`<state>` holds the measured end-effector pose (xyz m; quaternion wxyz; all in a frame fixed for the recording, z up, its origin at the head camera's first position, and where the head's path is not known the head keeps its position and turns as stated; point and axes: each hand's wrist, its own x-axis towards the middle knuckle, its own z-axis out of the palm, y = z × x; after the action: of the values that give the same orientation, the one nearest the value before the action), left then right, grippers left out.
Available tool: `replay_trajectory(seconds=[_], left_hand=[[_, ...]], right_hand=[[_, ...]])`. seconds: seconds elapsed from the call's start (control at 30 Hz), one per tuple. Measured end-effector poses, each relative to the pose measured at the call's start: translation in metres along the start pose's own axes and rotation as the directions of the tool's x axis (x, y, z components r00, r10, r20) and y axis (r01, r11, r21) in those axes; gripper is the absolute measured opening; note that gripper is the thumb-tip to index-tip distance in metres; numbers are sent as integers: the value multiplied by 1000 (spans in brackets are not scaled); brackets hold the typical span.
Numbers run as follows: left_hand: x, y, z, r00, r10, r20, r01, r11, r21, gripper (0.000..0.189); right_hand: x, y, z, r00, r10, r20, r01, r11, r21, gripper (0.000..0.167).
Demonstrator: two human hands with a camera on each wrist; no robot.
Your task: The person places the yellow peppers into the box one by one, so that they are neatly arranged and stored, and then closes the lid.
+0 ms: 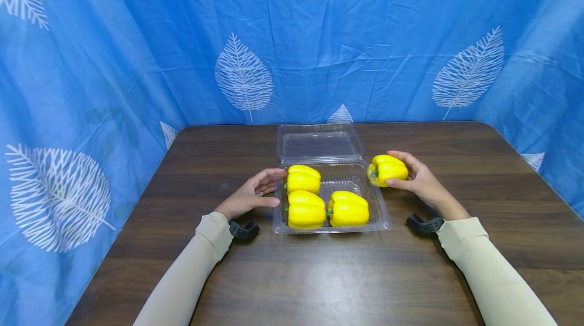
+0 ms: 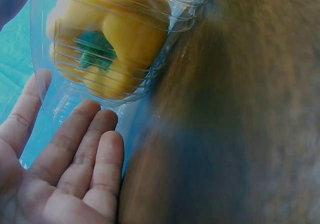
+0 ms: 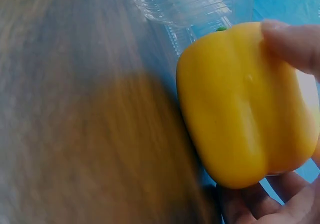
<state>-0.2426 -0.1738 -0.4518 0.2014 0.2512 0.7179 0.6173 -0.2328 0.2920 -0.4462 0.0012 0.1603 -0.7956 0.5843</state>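
A clear plastic clamshell container lies with its lid folded back. Inside it, one yellow bell pepper sits at the back left, another at the front left and a third at the front right. My right hand grips a fourth yellow pepper between thumb and fingers, close by the container's back right rim, its green stem facing left. At the container's left side is my left hand; in the left wrist view its fingers extend loosely along the clear wall.
A dark wooden table bears the container. Blue curtains with white leaf prints hang behind the table and at both sides. Black wrist bands are worn below both sleeves.
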Motion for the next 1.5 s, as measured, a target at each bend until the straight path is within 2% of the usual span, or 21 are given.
replay_trajectory(seconds=[0.13,0.3,0.6,1.03,1.3,1.5], left_hand=[[-1,0,0,1000,-9,-8,9,1000,6,81],[-1,0,0,1000,-12,-11,12,1000,6,82],[-1,1,-1,1000,0,-4,0,1000,-3,80],[-2,1,-1,1000,4,-7,-4,1000,-4,80],[-2,2,0,1000,5,-1,-5,1000,-16,82],[-1,2,0,1000,1,-2,-1,1000,-18,82]], right_hand=[[0,2,-1,1000,-4,25,3,1000,14,72],[-1,3,-3,997,-61,43,59,998,35,69],[-1,4,-2,996,-90,-16,90,996,-15,67],[1,0,2,992,-121,-33,121,993,12,63],[0,-2,2,988,-133,-83,133,991,-3,62],[-1,-2,0,975,-129,-182,133,991,11,57]])
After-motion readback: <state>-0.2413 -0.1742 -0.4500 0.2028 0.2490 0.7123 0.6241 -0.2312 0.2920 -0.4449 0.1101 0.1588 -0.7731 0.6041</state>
